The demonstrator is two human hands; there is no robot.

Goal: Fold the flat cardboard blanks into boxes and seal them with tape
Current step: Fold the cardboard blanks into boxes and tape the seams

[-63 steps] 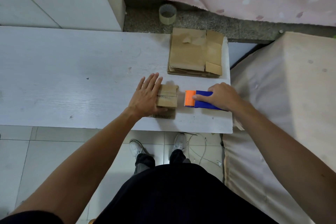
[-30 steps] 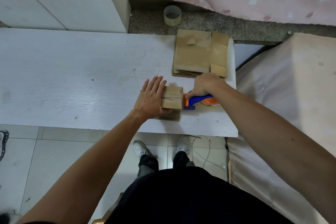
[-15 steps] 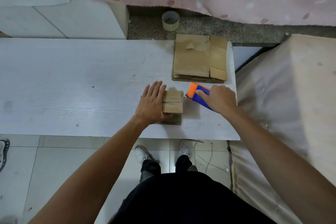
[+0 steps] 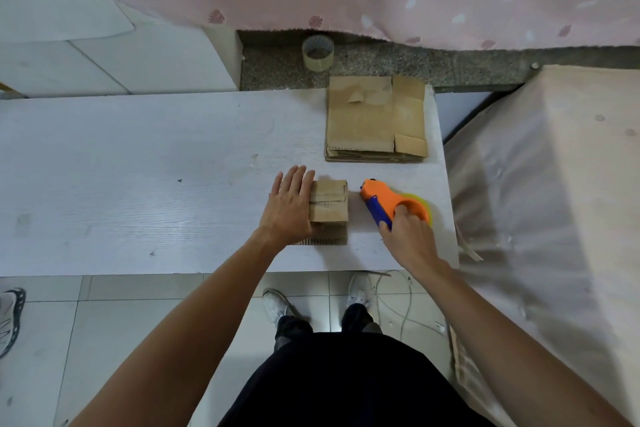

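Your left hand (image 4: 289, 208) lies flat on the small box (image 4: 329, 201), fingers straight and close together. The palm covers the box's left half and pins the top flaps down. The box sits toward the near edge of the bench (image 4: 138, 166), at its right end, with the stack of flat blanks (image 4: 374, 121) just beyond it on the far side.

Your right hand (image 4: 407, 236) is wrapped round the handle of the orange-and-blue tape dispenser (image 4: 388, 203). Its nose points at the box from the right, with a small gap between them. Whether any tape bridges that gap, I can't tell.

Now, that box is small corrugated card, so reckon on it being very light and ready to skate on this smooth bench once the dispenser drags on it. The flat palm is the right hold. Press down over the flaps, which I'd judge springy along the seam, and the walls should carry the load, since corrugated is stiff on edge. Don't squeeze the sides, because they'd likely buckle inward.

The dispenser is hard plastic, so the handle is where to hold it. A spare tape roll (image 4: 318, 52) stands beyond the bench's far edge.
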